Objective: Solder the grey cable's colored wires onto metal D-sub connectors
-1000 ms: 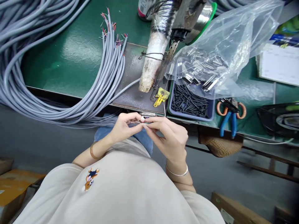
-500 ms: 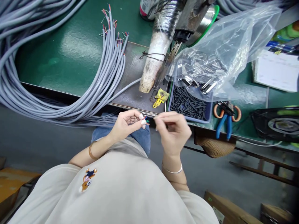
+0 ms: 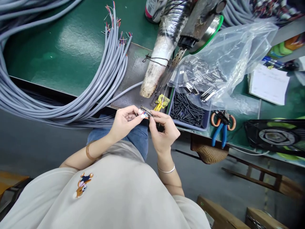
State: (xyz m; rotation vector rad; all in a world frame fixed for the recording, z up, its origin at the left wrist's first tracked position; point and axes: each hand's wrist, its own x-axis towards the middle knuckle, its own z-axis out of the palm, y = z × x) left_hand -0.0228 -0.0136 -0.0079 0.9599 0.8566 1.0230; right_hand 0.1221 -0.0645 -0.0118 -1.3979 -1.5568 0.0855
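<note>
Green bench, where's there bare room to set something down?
On the left, the bare green bench inside the looping gray cables, up to their stripped ends. Crowded beyond the right hand, where the clear bag overlaps the blue bin beside the pliers.

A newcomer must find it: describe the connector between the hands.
At the near edge of the green table, find the left hand and right hand. Between them sits the slim metal connector. Unlike similar connectors in the clear bag, it has coloured wires beside it.

Two hands, one held connector, one spool, one tray
</note>
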